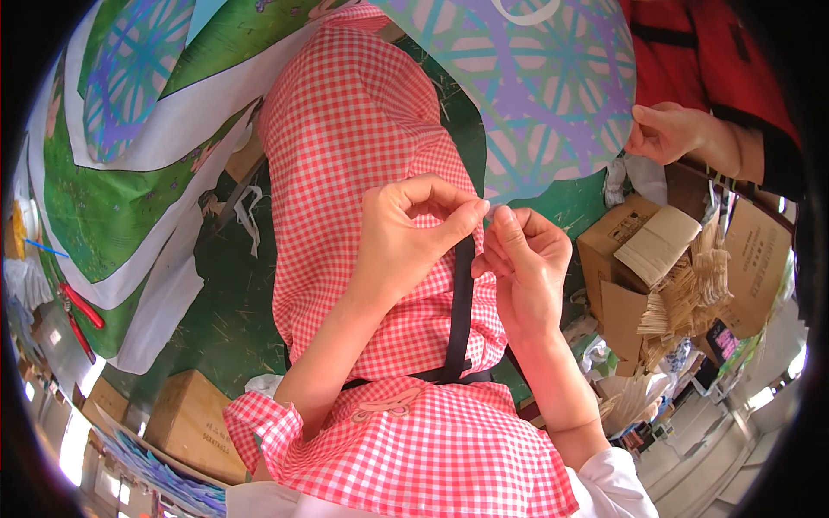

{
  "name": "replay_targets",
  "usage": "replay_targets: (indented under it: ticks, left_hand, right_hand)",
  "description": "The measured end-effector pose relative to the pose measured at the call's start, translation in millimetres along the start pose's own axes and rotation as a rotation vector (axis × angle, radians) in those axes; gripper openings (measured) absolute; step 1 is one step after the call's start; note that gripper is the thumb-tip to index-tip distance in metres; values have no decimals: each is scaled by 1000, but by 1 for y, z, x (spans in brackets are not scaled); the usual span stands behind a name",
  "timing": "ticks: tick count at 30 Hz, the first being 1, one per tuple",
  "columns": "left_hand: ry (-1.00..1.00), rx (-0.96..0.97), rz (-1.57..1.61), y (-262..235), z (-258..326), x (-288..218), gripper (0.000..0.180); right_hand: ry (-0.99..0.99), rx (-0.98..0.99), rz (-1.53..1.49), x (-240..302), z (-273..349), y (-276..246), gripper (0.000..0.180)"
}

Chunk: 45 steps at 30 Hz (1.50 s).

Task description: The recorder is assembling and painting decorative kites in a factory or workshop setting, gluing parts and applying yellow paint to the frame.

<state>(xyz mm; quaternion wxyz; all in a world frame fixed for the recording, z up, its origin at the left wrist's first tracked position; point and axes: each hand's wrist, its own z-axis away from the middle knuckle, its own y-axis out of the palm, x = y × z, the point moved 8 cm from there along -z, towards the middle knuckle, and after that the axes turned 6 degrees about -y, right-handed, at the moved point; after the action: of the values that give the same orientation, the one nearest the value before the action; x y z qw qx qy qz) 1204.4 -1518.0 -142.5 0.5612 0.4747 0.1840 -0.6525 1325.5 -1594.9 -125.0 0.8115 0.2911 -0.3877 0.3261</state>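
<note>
My left hand [413, 231] and my right hand [525, 255] meet in front of my lap, above the red-and-white checked apron [354, 121]. Thumb and forefinger are pinched together on each, with the fingertips almost touching. Whatever lies between them is too small to make out. Just beyond my fingertips hangs the lower edge of a patterned purple and teal fabric sheet [553, 104]; whether I touch it, I cannot tell. Another person's hand [663, 134] pinches the right edge of that sheet.
Green printed fabric [129, 203] with white borders drapes at the left, near red-handled pliers [82, 306]. Cardboard boxes stand at lower left [194, 423] and right [604, 250], the right one by stacked brown paper pieces [691, 289]. A co-worker's red garment [691, 60] fills the upper right.
</note>
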Motion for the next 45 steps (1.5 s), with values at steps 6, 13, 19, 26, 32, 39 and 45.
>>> replay_targets:
  ticks: [6, 13, 19, 26, 32, 39, 45]
  left_hand:
    - [-112, 27, 113, 5, -4, 13, 9]
    - [-100, 10, 125, 7, -4, 15, 10]
    - [-105, 14, 144, 9, -3, 15, 9]
    - [-88, 7, 102, 7, -4, 16, 9]
    - [-64, 13, 102, 5, -6, 16, 12]
    - [598, -66, -909, 0, 5, -57, 50]
    - [850, 66, -1556, 20, -17, -80, 67]
  right_hand:
    - [-34, -12, 65, 0, 0, -4, 24]
    - [-73, -45, 39, -3, 3, -14, 27]
    - [-237, -55, 195, 11, 6, -9, 20]
    - [-97, -35, 154, 1, -2, -8, 15]
    - [-50, 0, 26, -4, -6, -3, 14]
    - [-83, 21, 22, 0, -6, 0, 14]
    - [-113, 26, 55, 1, -5, -1, 14]
